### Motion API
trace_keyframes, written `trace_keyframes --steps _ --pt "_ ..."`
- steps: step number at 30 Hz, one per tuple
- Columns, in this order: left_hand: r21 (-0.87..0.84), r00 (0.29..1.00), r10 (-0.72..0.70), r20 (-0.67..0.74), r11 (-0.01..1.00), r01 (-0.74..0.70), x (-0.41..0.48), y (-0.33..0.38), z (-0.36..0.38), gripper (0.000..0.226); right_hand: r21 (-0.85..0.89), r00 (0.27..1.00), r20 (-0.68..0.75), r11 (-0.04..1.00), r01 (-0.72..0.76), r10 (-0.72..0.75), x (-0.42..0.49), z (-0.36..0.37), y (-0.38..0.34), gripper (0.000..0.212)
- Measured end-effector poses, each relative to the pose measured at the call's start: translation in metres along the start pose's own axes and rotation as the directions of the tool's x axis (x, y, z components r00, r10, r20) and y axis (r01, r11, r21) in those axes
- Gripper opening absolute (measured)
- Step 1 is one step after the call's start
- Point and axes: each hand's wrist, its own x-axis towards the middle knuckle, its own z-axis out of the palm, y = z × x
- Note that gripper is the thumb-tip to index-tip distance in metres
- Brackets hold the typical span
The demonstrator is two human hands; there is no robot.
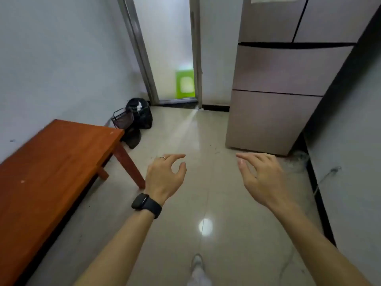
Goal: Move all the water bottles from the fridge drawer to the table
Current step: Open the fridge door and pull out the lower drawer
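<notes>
A tall beige fridge (282, 75) stands at the right, its doors and two lower drawers (270, 118) closed. No water bottle shows. A low red-brown wooden table (51, 162) runs along the left wall with a bare top. My left hand (165, 176), with a ring and a black watch on the wrist, hangs over the floor with fingers loosely spread and holds nothing. Level with it, my right hand (259, 176) is also relaxed and holds nothing. Both hands are well short of the fridge.
Black bags (140, 116) and a small wire basket (121, 119) sit in the far left corner beyond the table. A frosted glass door (169, 48) is ahead. Glossy tiled floor (206, 223) lies between table and fridge. My foot (198, 263) shows at the bottom.
</notes>
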Motion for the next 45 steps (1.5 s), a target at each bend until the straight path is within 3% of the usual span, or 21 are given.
trace_keyframes --steps 5,14,20,28,36,41,45 --pt "-0.079 0.998 -0.021 0.066 0.997 0.026 0.093 0.000 0.042 0.034 -0.034 0.991 0.057 0.992 -0.121 0.122 0.068 0.028 0.033 0.044" --pt "-0.134 0.989 0.060 0.138 0.990 -0.041 0.265 0.033 0.111 0.031 -0.037 0.977 -0.073 0.978 -0.203 0.200 0.205 0.033 0.095 0.036" --pt "-0.162 0.985 0.102 0.137 0.984 -0.079 0.385 0.081 0.179 0.029 -0.014 0.966 -0.052 0.967 -0.255 0.254 0.315 0.029 0.168 0.033" --pt "-0.262 0.987 -0.032 0.160 0.962 0.073 0.533 0.168 0.259 0.029 -0.042 0.971 0.018 0.971 -0.236 0.237 0.474 0.002 0.263 0.036" --pt "-0.387 0.971 -0.124 0.205 0.901 0.197 0.656 0.205 0.315 0.026 -0.065 0.983 -0.022 0.981 -0.183 0.181 0.610 -0.012 0.321 0.038" --pt "-0.491 0.895 -0.236 0.378 0.769 0.410 0.733 0.203 0.356 0.060 -0.243 0.992 -0.063 0.962 -0.122 0.110 0.692 0.007 0.345 0.047" --pt "-0.596 0.887 -0.255 0.384 0.666 0.449 0.778 0.210 0.382 0.084 -0.480 0.992 -0.121 0.877 -0.030 -0.032 0.750 0.028 0.365 0.059"
